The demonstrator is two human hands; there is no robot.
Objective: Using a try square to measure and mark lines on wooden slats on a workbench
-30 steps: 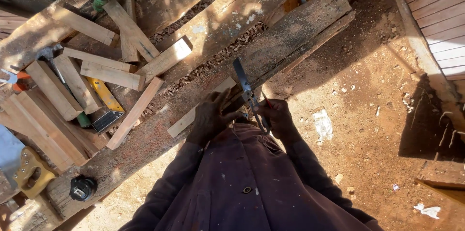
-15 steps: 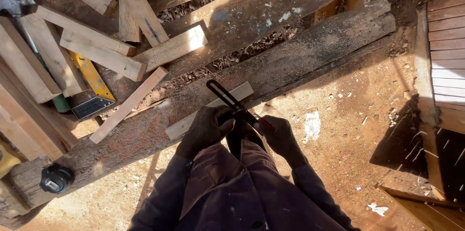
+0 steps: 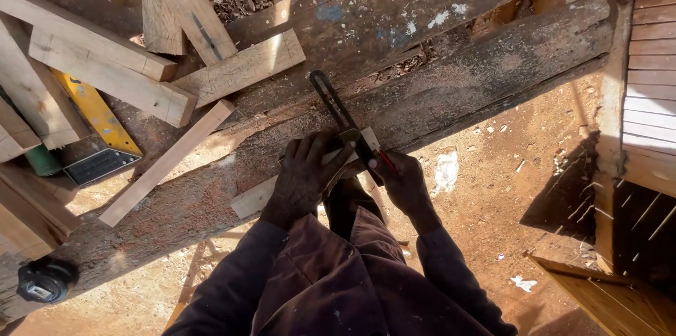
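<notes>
Pale wood strip (image 3: pixel 262 193) lies along the near edge of the bench (image 3: pixel 451 89), and both hands work at its right-hand end. The left hand (image 3: pixel 304 177) is spread flat, fingers pressed down on the strip and against the dark metal bevel gauge (image 3: pixel 336 109), whose slotted blade runs up and away across the plank. The right hand (image 3: pixel 405 182) is closed around a red pencil (image 3: pixel 384 160), its tip just beside the blade where it crosses the strip's end.

The likeliest fault, as I judge it, is the blade shifting while the line is drawn: only the fingers of 1 hand hold both strip and gauge, and the rough, dusty plank gives a poor seat, so a push from the pencil could swing the blade or slide the strip and spoil the angle. The strip's end also sits close to the plank's edge, so a hard press could tip it off.

Farther back the bench is a run of weathered, cracked planks with shavings packed in the gaps. On its left lie several sawn wooden offcuts (image 3: pixel 105 72), a yellow level (image 3: pixel 95 121) and, at the near left corner, a black round tool (image 3: pixel 44 281). Beneath is reddish dirt ground (image 3: pixel 507 188) littered with chips and paper scraps, in hard sunlight, with slatted boards (image 3: pixel 651 96) at the right.
</notes>
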